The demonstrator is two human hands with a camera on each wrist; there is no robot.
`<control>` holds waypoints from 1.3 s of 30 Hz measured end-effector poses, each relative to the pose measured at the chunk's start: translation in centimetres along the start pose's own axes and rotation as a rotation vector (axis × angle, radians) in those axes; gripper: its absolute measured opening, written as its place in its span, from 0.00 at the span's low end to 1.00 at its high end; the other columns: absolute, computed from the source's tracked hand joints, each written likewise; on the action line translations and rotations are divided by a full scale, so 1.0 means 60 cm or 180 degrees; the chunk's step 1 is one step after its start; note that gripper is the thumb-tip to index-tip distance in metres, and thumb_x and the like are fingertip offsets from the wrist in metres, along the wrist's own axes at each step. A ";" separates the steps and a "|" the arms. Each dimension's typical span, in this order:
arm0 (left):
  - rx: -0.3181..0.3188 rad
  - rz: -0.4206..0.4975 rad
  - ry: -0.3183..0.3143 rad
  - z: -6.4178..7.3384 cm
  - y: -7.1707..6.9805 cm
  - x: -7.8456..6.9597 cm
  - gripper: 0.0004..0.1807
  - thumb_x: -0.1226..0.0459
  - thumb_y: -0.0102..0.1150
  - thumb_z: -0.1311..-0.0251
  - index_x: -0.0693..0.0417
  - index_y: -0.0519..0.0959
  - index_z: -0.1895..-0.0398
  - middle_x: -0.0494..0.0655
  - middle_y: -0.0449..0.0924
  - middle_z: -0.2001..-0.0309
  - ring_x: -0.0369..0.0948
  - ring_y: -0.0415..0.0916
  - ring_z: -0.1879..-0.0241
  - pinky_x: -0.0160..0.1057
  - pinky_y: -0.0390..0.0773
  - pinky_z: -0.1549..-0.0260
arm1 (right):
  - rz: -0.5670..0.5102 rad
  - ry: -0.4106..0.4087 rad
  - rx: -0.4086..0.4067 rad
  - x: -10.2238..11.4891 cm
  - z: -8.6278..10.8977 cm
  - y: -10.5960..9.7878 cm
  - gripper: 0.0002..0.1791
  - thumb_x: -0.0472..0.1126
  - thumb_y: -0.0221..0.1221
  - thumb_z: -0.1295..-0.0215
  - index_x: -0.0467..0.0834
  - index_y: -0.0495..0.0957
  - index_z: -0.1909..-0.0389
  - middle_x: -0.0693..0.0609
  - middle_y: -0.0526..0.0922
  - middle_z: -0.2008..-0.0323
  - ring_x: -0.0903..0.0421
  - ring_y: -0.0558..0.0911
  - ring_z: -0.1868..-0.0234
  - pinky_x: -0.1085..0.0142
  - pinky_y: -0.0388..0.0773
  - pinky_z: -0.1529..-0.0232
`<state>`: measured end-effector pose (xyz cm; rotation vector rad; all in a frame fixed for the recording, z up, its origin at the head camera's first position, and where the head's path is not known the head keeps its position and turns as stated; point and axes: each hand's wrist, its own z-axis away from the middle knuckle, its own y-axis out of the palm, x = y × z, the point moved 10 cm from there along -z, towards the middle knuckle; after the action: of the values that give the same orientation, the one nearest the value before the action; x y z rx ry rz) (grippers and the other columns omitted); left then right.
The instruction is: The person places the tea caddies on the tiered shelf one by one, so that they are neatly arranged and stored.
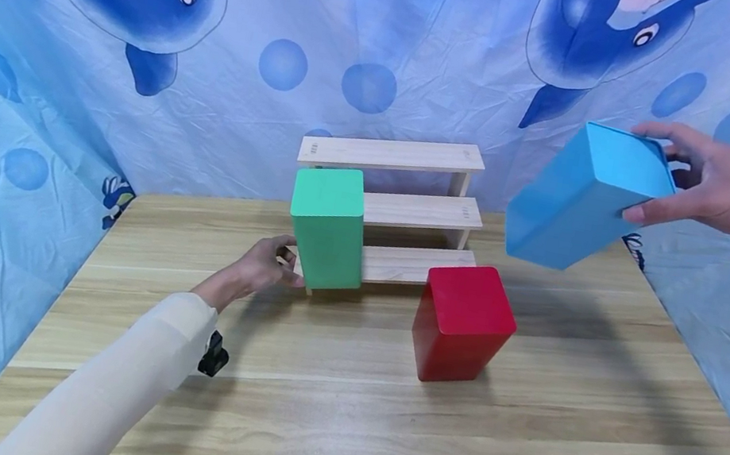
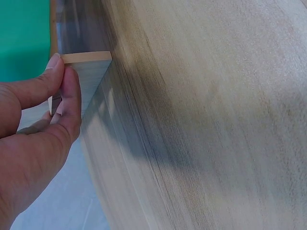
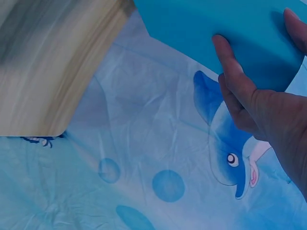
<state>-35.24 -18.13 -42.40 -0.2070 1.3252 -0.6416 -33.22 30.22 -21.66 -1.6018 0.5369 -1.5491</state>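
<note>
In the head view my right hand [image 1: 727, 183] grips a blue rectangular box [image 1: 579, 203] near its upper end, thumb on the near side and fingers on the far side. The box is tilted, held up above the table at the right. A light wooden three-step shelf [image 1: 421, 213] stands at the back. At its left end my left hand [image 1: 264, 267] pinches the wooden edge; thumb and fingers [image 2: 72, 91] close on that board in the left wrist view. A green box [image 1: 330, 230] stands upright at the shelf's left side, beside this hand, hiding part of the steps.
A red box [image 1: 465, 325] stands on the wooden table [image 1: 331, 431], in front of the shelf's right end. Behind and at both sides hangs a blue curtain [image 1: 424, 44] with dolphin prints. The table's right edge runs below the blue box.
</note>
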 end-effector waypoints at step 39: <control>-0.0055 0.0047 0.0044 0.001 -0.002 -0.005 0.47 0.76 0.70 0.53 0.62 0.57 0.28 0.56 0.67 0.58 0.42 0.65 0.67 0.38 0.72 0.66 | -0.0353 -0.0578 0.0270 0.166 -0.061 0.048 0.57 0.37 0.69 0.45 0.65 0.41 0.25 0.43 0.45 0.28 0.31 0.52 0.34 0.32 0.62 0.44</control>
<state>-35.26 -18.06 -42.09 -0.2070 1.3448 -0.6201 -34.55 19.84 -18.21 -1.7102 0.2841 -1.4674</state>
